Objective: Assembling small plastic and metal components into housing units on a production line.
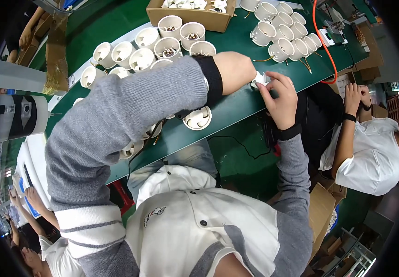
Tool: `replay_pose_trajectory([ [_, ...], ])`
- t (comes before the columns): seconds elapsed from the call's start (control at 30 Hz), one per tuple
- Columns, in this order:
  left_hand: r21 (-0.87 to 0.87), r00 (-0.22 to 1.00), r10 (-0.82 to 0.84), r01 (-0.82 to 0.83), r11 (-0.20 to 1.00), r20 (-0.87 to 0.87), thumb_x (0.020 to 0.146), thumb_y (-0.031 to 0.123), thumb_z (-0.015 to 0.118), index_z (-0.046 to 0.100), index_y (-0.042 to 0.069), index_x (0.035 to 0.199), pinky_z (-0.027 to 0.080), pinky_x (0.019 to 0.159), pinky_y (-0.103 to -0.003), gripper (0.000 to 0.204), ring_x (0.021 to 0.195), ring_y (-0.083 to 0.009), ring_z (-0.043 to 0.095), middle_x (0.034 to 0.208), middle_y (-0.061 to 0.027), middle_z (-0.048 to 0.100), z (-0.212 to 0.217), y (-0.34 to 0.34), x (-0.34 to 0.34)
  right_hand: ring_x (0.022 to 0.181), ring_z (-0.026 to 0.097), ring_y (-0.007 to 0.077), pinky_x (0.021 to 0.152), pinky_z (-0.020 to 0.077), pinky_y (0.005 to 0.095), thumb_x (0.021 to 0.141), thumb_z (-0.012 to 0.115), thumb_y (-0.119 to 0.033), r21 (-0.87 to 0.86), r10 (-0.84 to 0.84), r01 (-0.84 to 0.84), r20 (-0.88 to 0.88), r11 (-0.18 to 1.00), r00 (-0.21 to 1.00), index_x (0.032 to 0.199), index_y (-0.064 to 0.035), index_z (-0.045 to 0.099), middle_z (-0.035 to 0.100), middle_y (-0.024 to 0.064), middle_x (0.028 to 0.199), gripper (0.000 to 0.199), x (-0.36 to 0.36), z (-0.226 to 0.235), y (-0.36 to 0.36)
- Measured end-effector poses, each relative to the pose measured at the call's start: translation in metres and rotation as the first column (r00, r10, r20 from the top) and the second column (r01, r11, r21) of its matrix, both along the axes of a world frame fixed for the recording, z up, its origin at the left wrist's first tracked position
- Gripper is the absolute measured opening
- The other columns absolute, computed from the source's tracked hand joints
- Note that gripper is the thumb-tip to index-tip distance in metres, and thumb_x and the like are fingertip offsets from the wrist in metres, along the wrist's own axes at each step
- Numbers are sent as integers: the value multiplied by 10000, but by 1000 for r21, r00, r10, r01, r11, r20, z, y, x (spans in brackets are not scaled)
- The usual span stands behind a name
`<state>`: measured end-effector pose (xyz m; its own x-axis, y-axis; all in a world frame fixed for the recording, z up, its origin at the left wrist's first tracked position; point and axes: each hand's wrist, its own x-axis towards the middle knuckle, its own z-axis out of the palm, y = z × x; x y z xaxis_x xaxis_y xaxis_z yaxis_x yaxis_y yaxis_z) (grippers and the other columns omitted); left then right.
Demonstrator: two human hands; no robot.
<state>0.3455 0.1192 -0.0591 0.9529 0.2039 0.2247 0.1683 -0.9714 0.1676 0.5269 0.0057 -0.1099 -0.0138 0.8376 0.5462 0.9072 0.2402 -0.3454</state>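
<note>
A small white part (261,79) is between my hands over the green table. The thumb and index finger of my right hand (282,99) pinch it from the right. Reaching across from the left, my left hand (236,73) is right beside that part, its back toward me and its fingers hidden. Nearest below my left forearm is a round white cup (197,118) with curved ribs inside, near the table's front edge. Other white cups (142,59) stand in rows beyond the same arm, some with metal parts (168,50) inside.
A cardboard box (191,15) of white parts is at the back. More cups with wires (281,49) lie at the far right, beside an orange hose (327,51). A machine with a needle tip (19,115) stands left. A person in white (370,152) sits at right.
</note>
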Motion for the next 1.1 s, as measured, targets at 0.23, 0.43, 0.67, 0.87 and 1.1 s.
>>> replay_pose_trajectory([
  [0.23,-68,961,-34,16,998,-275,695,21,601,627,-40,698,543,641,-403,67,726,-360,649,698,-220,616,-3,-5,11,764,615,299,681,493,369,738,708,-83,-328,-6,5,-2,945,1000,867,-9,655,644,119,892,158,2,19,17],
  [0.43,-68,970,-99,86,994,-222,686,23,604,632,-34,709,540,643,-401,68,713,-360,647,695,-218,623,-8,1,13,754,630,302,651,501,364,720,680,-55,-313,87,-9,236,950,968,934,-32,659,637,151,818,215,3,27,31],
  [0.67,-102,992,-100,92,991,-74,671,45,664,665,-11,792,521,594,-342,133,690,-317,645,766,-158,660,29,29,-1,806,635,203,698,484,315,776,695,-149,-307,5,-45,-130,951,992,1051,-28,633,664,68,926,306,1,47,28],
  [0.87,-857,923,311,39,514,228,785,-1,673,645,-16,1038,468,556,-197,255,701,-62,607,841,-49,677,73,-18,-57,884,604,170,743,485,320,811,704,-193,111,209,-450,-962,886,174,1155,6,546,624,86,988,427,-35,38,-16],
  [1.1,-817,803,457,525,-238,382,820,-22,644,579,-40,1144,459,531,-182,332,784,-119,661,970,-118,680,37,-74,-109,1054,577,204,924,455,353,807,732,-234,498,231,-638,-858,588,-458,1252,18,429,576,129,1146,594,-78,51,-29],
])
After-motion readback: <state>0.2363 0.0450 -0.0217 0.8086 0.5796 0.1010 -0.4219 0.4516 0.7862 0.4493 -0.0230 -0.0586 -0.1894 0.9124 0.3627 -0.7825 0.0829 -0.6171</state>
